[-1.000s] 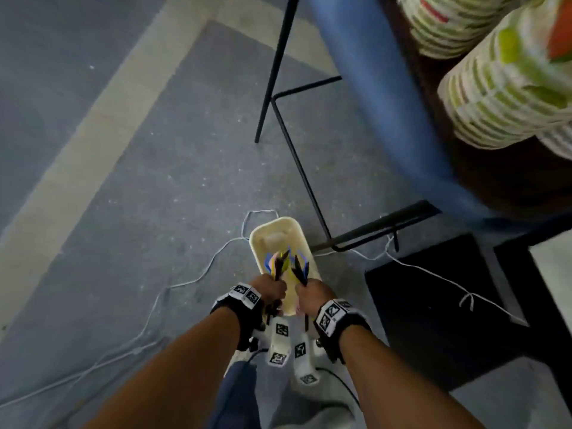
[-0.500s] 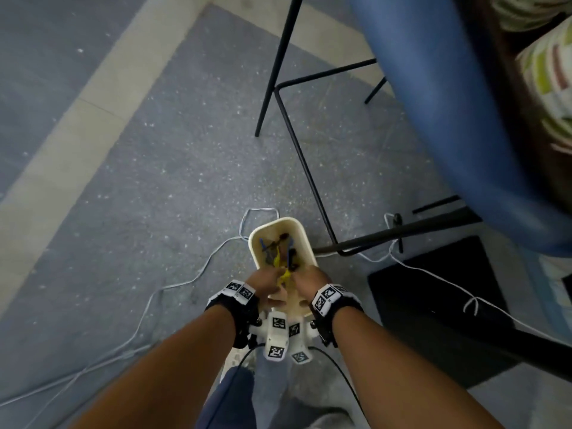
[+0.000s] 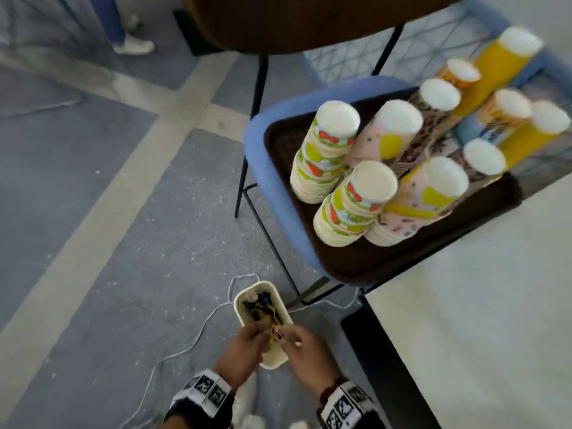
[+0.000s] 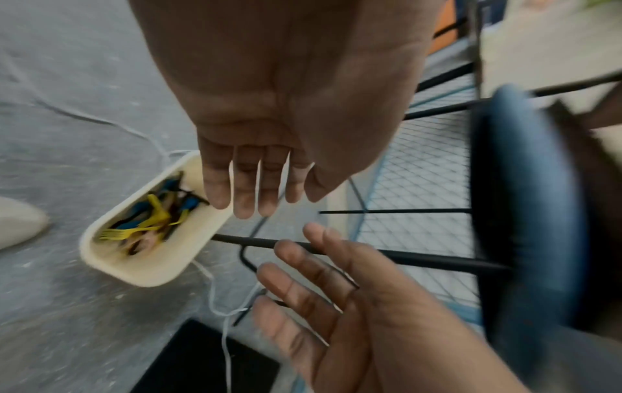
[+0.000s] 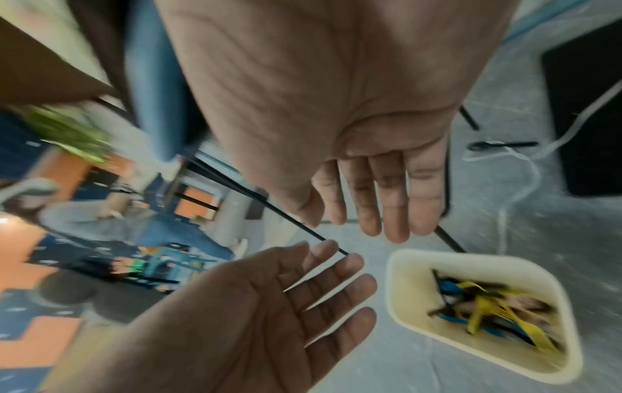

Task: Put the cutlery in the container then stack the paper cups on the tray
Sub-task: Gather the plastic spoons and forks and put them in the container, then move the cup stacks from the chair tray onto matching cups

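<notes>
Above the floor (image 3: 130, 274), the left hand (image 4: 279, 111) and right hand (image 5: 340, 106) were held flat, palms facing, fingers straight and spread, nothing gripped. Just beside them on the floor, the cream container (image 4: 161, 263) was seen, with yellow, blue and black cutlery (image 5: 488, 305) piled inside. Farther right, stacks of upturned paper cups (image 3: 356, 202) were stood on a dark tray (image 3: 356, 261), carried by a blue chair (image 3: 263, 168) beside the white desk (image 3: 495, 305).

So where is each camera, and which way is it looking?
Head: on the person's head, looking down at both hands, the container and the cup stacks.
Left wrist: looks along the open left hand; right hand below.
Right wrist: looks along the open right hand.
Both wrist views share the cutlery.
</notes>
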